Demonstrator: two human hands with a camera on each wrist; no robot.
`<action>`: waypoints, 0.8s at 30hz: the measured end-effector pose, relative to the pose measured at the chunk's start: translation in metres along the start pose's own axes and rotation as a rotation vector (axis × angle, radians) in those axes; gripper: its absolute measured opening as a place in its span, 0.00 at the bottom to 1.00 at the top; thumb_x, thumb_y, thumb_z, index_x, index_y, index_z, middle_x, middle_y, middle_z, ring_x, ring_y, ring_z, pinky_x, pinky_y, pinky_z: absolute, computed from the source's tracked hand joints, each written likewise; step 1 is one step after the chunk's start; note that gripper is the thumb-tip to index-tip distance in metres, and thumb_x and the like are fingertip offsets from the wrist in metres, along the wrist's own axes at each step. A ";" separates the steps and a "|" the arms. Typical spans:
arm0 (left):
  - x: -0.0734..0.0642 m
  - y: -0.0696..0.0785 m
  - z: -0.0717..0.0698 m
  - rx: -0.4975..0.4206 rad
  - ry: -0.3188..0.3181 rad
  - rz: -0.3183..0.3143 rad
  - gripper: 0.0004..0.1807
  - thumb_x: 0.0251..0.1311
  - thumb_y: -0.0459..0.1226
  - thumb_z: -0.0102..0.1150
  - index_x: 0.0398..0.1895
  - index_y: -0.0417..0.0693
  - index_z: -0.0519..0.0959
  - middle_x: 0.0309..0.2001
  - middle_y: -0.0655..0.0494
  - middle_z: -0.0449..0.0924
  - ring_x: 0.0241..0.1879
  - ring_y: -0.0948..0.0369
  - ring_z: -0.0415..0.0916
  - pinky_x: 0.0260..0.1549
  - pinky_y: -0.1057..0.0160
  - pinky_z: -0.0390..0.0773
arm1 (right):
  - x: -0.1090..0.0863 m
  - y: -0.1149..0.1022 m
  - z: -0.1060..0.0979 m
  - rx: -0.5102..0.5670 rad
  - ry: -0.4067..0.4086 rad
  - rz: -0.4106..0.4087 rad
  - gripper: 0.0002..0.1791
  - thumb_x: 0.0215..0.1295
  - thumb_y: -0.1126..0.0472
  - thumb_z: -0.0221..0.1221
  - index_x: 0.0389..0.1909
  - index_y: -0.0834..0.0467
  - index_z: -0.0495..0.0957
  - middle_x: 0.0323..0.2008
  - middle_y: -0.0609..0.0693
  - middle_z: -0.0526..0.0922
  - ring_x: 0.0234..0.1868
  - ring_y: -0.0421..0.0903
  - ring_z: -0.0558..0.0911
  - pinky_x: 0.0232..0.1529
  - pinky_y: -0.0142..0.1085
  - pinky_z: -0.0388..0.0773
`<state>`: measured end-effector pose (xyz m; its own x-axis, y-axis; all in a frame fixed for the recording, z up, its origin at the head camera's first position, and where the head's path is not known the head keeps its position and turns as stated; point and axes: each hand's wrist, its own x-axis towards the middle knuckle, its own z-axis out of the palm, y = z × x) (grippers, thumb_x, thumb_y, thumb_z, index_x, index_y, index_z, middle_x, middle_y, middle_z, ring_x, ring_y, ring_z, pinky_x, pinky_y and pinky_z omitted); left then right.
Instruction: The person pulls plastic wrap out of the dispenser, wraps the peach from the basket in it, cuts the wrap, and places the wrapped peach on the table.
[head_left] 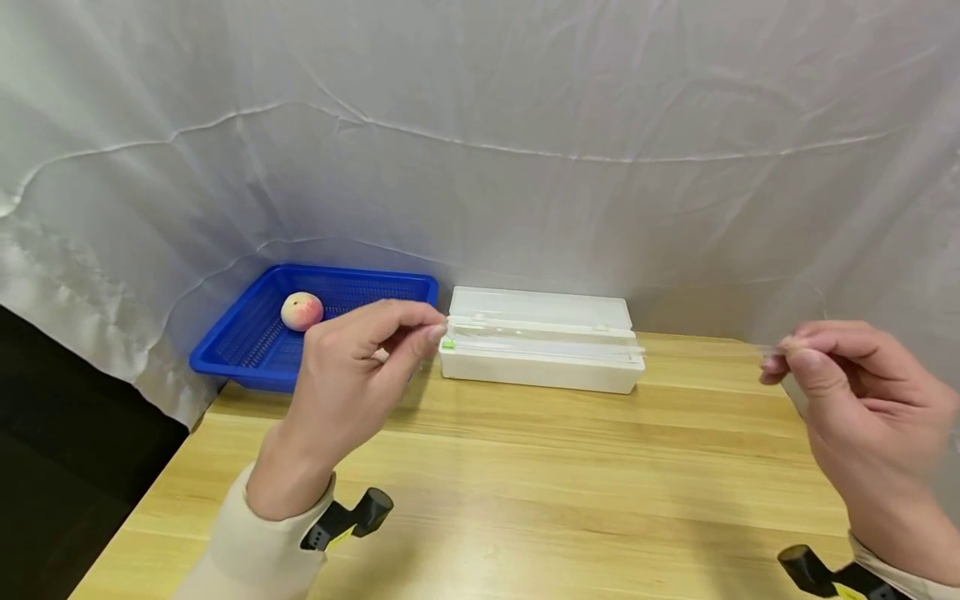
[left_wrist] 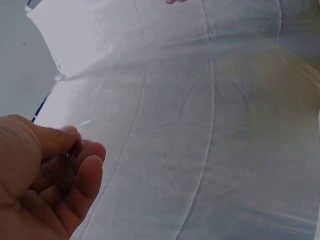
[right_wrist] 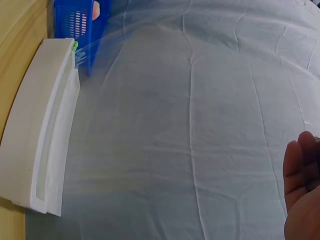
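1. You had a clear, thin film spread between your two hands, above the table and, in the head view, across the open white box with its raised lid.
2. Your left hand pinched one end of it between thumb and forefinger, near the box's end with the green piece.
3. Your right hand pinched the other end the same way, well apart from the box on its right.
4. Whether the film was joined to the box, you could not have told from these views; it was too transparent to trace.
5. It was probably almost weightless and quite limp, likely to cling to itself or your fingers, and easy to crease or tear.
6. The corners seemed the best hold: a light pinch at each, with even, gentle tension, should have kept it flat.
7. The blue basket with the peach stood just beside the box, so a slack edge might have caught there.
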<state>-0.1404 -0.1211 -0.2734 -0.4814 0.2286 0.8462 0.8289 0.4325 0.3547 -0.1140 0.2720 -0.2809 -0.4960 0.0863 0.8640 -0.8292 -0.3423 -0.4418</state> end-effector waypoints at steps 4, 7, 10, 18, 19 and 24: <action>-0.008 0.001 -0.006 -0.111 -0.105 0.031 0.01 0.68 0.32 0.69 0.39 0.44 0.88 0.33 0.58 0.86 0.30 0.66 0.75 0.32 0.74 0.74 | -0.010 -0.017 -0.015 -0.019 -0.071 0.137 0.05 0.66 0.89 0.50 0.40 0.89 0.72 0.43 0.68 0.84 0.42 0.56 0.86 0.47 0.38 0.84; -0.013 -0.001 -0.011 -0.208 -0.250 0.087 0.04 0.72 0.37 0.66 0.39 0.48 0.87 0.33 0.62 0.85 0.33 0.67 0.73 0.35 0.71 0.72 | -0.017 -0.029 -0.029 -0.072 -0.184 0.240 0.07 0.69 0.88 0.47 0.41 0.87 0.73 0.44 0.65 0.84 0.43 0.53 0.84 0.49 0.36 0.82; -0.017 -0.004 -0.016 -0.275 -0.430 0.153 0.02 0.71 0.37 0.66 0.40 0.53 0.87 0.35 0.67 0.84 0.37 0.68 0.74 0.39 0.70 0.74 | -0.018 -0.036 -0.043 -0.081 -0.395 0.325 0.10 0.70 0.89 0.45 0.42 0.84 0.75 0.44 0.62 0.83 0.42 0.51 0.82 0.43 0.35 0.80; -0.035 -0.004 -0.011 -0.382 -0.797 0.231 0.03 0.72 0.40 0.66 0.40 0.57 0.88 0.37 0.71 0.85 0.44 0.72 0.78 0.48 0.75 0.78 | -0.021 -0.033 -0.059 -0.096 -1.040 0.442 0.19 0.59 0.88 0.55 0.43 0.64 0.76 0.36 0.51 0.78 0.38 0.42 0.78 0.32 0.32 0.73; -0.038 -0.004 -0.010 -0.393 -0.832 0.217 0.03 0.71 0.40 0.66 0.39 0.57 0.88 0.37 0.71 0.85 0.44 0.73 0.78 0.48 0.75 0.77 | -0.024 -0.031 -0.060 -0.125 -1.098 0.446 0.20 0.58 0.86 0.58 0.42 0.61 0.76 0.34 0.48 0.77 0.37 0.40 0.78 0.33 0.29 0.73; -0.058 -0.006 -0.004 -0.377 -0.989 0.167 0.05 0.71 0.44 0.66 0.39 0.60 0.90 0.39 0.72 0.85 0.44 0.76 0.77 0.49 0.79 0.76 | -0.051 -0.021 -0.065 -0.178 -1.228 0.612 0.17 0.59 0.77 0.65 0.39 0.52 0.77 0.28 0.45 0.75 0.36 0.28 0.75 0.36 0.21 0.75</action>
<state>-0.1166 -0.1406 -0.3232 -0.2305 0.9383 0.2577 0.8587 0.0716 0.5075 -0.0879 0.3358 -0.3316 -0.3237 -0.9359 0.1388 -0.6316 0.1045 -0.7682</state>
